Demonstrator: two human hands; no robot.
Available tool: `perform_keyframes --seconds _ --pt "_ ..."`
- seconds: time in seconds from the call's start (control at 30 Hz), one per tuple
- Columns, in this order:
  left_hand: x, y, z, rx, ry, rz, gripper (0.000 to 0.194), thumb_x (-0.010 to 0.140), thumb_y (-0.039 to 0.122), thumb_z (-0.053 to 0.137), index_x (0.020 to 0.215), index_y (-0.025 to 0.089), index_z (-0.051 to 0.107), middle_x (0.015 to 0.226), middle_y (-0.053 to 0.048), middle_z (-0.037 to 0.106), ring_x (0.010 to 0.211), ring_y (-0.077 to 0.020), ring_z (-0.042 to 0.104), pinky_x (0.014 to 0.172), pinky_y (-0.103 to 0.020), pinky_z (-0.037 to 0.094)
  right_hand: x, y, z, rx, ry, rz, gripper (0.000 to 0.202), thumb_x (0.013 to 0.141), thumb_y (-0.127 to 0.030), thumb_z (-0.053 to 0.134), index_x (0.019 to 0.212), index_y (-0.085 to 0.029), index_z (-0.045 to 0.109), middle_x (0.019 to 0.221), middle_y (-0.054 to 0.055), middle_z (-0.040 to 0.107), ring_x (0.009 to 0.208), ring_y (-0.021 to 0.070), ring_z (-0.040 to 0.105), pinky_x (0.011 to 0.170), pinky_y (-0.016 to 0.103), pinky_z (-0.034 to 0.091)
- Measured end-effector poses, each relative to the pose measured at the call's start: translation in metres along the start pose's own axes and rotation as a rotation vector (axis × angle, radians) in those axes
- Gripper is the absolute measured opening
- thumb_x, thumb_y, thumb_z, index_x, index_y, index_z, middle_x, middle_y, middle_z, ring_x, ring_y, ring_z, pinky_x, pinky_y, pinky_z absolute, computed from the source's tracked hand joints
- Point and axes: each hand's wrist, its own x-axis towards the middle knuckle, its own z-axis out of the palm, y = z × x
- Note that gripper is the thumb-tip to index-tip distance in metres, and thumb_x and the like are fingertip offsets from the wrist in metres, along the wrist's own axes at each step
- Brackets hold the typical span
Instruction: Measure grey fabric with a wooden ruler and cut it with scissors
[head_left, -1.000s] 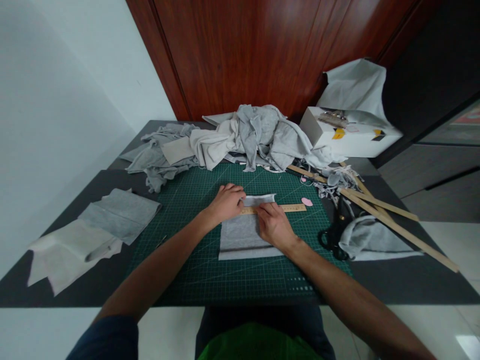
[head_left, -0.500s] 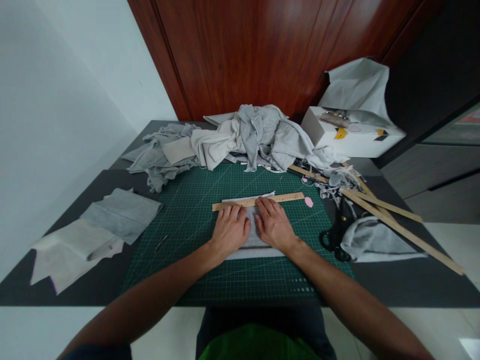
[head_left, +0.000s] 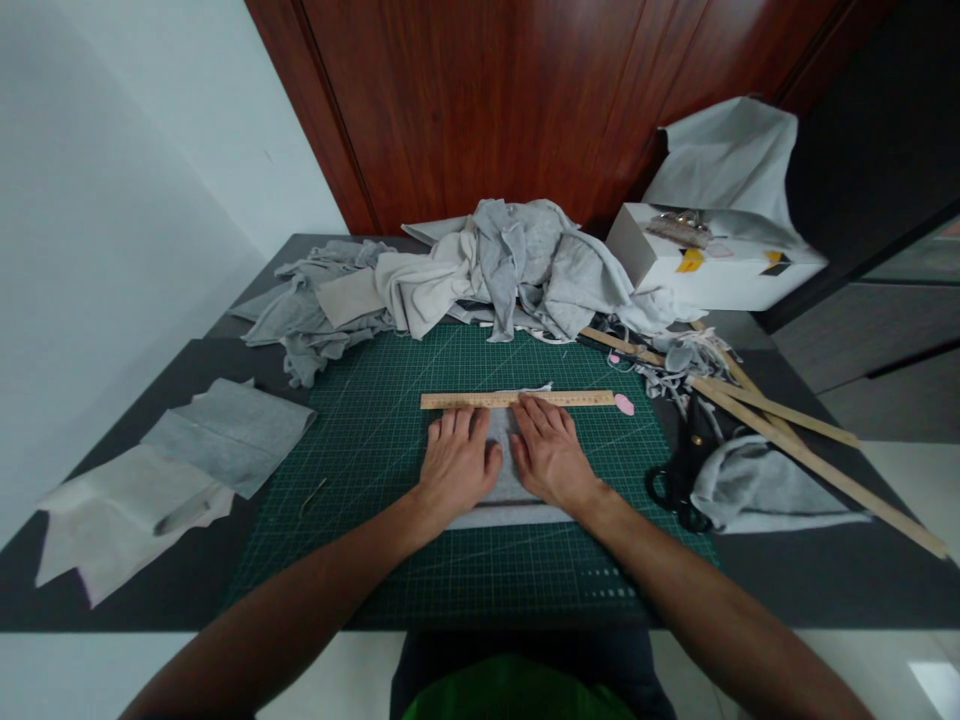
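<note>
A folded piece of grey fabric point(head_left: 504, 470) lies on the green cutting mat point(head_left: 360, 400) in front of me. Across its far edge runs a wooden ruler point(head_left: 502, 400), nearly level. My left hand point(head_left: 457, 460) rests flat on the fabric, fingertips at the ruler's near edge. On the fabric's right half lies my right hand point(head_left: 551, 450), its fingers stretched out and the fingertips touching the ruler. Both hands are open, and they cover much of the fabric. A pink piece of chalk point(head_left: 624, 404) sits just off the ruler's right end.
Crumpled grey and white cloth point(head_left: 517, 265) is heaped along the back. Cut fabric pieces point(head_left: 232, 430) lie on the left. To the right are black scissors point(head_left: 679, 480), wooden strips point(head_left: 817, 470) and grey cloth point(head_left: 757, 485). A white box point(head_left: 712, 280) stands at the back right.
The ruler has turned from a slight slant, right end higher, to nearly level across the fabric. Both hands stay on the fabric with only small finger shifts. The view has shifted slightly.
</note>
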Motion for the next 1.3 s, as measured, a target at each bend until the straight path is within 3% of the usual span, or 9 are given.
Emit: perform_keyframes --seconds 0.37,0.83,1.1,1.3 --pt "0.001 -0.003 -0.001 0.001 0.006 0.014 0.048 0.098 0.038 0.055 0.138 0.013 0.059 0.141 -0.021 0.058 0.131 -0.0405 0.050 0.108 -0.057 0.042 -0.001 -0.001 -0.001 -0.007 0.032 0.000 0.047 0.102 -0.027 0.049 0.145 -0.011 0.059 0.146 0.018 0.061 0.132 0.0347 0.048 0.115 0.052 0.033" --pt "0.015 -0.017 0.003 0.005 0.005 -0.001 0.056 0.101 0.045 0.054 0.149 0.017 0.055 0.161 -0.021 0.044 0.150 -0.0430 0.036 0.117 -0.061 0.036 0.003 -0.002 -0.001 -0.033 -0.018 0.038 0.051 0.105 -0.032 0.045 0.150 -0.010 0.054 0.155 0.019 0.055 0.139 0.0357 0.045 0.116 0.054 0.031" --pt "0.016 -0.012 0.000 0.035 0.003 0.006 0.051 0.101 0.042 0.052 0.144 0.014 0.056 0.139 -0.020 0.057 0.128 -0.0381 0.051 0.107 -0.054 0.043 0.003 -0.003 -0.001 -0.045 -0.032 0.035 0.053 0.106 -0.032 0.042 0.153 -0.010 0.049 0.161 0.021 0.050 0.146 0.0353 0.039 0.115 0.055 0.031" --pt "0.016 -0.015 0.003 0.027 0.004 0.035 0.054 0.101 0.043 0.052 0.148 0.015 0.051 0.147 -0.019 0.054 0.132 -0.0372 0.048 0.113 -0.055 0.039 0.002 -0.003 0.000 -0.042 -0.023 0.035 0.052 0.106 -0.033 0.042 0.154 -0.012 0.049 0.162 0.020 0.048 0.146 0.0361 0.039 0.114 0.056 0.032"
